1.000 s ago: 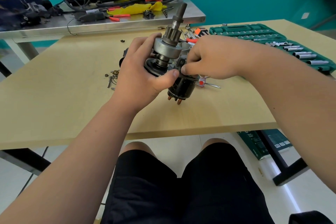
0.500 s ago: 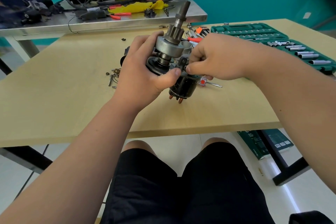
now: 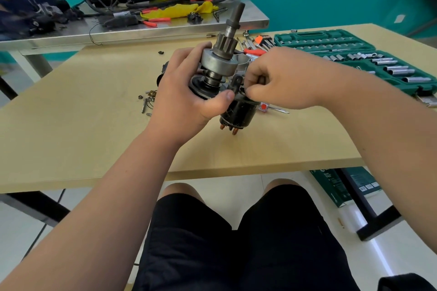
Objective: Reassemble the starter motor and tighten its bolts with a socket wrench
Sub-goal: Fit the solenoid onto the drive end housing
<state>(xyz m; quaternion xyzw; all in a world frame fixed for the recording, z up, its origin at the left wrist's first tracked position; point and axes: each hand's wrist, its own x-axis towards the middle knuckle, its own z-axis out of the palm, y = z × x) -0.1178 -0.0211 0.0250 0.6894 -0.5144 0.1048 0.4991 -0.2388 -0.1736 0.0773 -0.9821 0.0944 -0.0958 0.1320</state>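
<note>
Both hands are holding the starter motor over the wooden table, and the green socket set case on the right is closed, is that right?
Not quite. The head view shows the green socket set case lying open, sockets visible inside. The rest stands: left hand and right hand hold the starter motor over the wooden table.

L hand point(image 3: 182, 101) covers most of the starter motor point(image 3: 218, 61); I can't see which part R hand point(image 3: 281, 78) pinches by its black lever point(image 3: 236, 81). Socket case point(image 3: 324, 36) runs off the right edge; loose bits point(image 3: 147, 99) at left too small to ID.
</note>
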